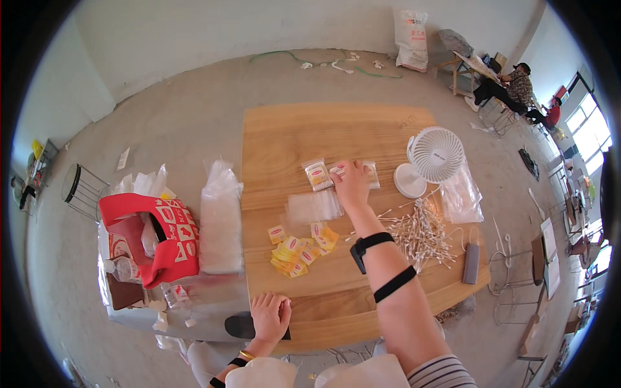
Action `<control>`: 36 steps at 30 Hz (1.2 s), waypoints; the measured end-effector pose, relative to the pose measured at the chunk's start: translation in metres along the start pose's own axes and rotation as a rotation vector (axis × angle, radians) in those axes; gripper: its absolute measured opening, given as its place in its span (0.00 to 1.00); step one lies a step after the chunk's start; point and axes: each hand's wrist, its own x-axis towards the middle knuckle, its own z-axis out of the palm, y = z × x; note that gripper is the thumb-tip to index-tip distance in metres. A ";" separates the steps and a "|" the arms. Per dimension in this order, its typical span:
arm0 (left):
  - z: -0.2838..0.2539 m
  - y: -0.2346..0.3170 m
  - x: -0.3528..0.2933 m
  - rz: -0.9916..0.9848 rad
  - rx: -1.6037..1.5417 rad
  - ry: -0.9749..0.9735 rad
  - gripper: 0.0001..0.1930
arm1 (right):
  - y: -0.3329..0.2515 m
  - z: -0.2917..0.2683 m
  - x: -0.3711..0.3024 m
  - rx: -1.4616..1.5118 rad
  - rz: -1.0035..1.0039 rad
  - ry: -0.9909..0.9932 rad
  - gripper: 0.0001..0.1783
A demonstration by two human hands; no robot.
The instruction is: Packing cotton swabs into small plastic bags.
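Note:
My right hand (352, 186) reaches to the middle of the wooden table (304, 132), its fingers closed on a small clear bag of cotton swabs (337, 171). Close by its left side lies another filled bag (317, 174) with a yellow and red label card; a third bag (372, 176) shows partly on the right. Flat clear empty bags (314, 206) lie nearer to me, beside loose yellow label cards (301, 251). A heap of loose cotton swabs (424, 236) spreads right of my forearm. My left hand (270, 317) rests at the near table edge, fingers curled with nothing visible in them.
A white fan (435, 155) stands at the right, near clear plastic bags (462, 194) and a grey oblong device (471, 264). Left of the table are a stack of plastic bags (221, 223), a red bag (174, 239) and bottles (124, 268). People (514, 90) sit farther off.

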 end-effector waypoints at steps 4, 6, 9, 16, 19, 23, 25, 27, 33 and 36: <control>0.002 0.006 0.005 -0.003 -0.024 -0.016 0.02 | 0.050 0.000 0.003 -0.068 -0.344 0.074 0.15; 0.003 0.004 0.004 -0.005 -0.026 -0.010 0.02 | 0.055 0.003 0.003 -0.067 -0.311 0.029 0.13; 0.001 0.003 0.003 0.000 0.000 -0.008 0.02 | 0.046 0.010 0.010 -0.042 -0.229 -0.001 0.11; 0.002 0.007 0.003 -0.003 -0.007 -0.018 0.02 | 0.040 0.022 0.027 0.013 -0.213 0.070 0.13; 0.001 0.004 0.002 -0.002 0.004 -0.016 0.02 | 0.035 0.015 0.022 0.075 -0.280 0.045 0.17; -0.002 0.002 0.000 -0.010 0.012 -0.027 0.02 | 0.023 0.015 0.000 0.095 -0.565 -0.043 0.22; 0.000 0.003 0.002 0.003 0.005 -0.027 0.02 | 0.025 0.017 0.000 0.153 -0.488 -0.129 0.25; 0.002 0.004 0.003 0.014 0.000 -0.025 0.02 | 0.025 0.021 0.002 0.168 -0.435 -0.106 0.25; 0.005 0.002 0.001 -0.006 0.018 -0.036 0.02 | 0.031 0.004 -0.002 0.169 -0.226 0.061 0.25; 0.003 0.001 -0.001 0.001 0.017 -0.026 0.02 | 0.050 -0.022 -0.003 -0.111 -0.115 0.152 0.25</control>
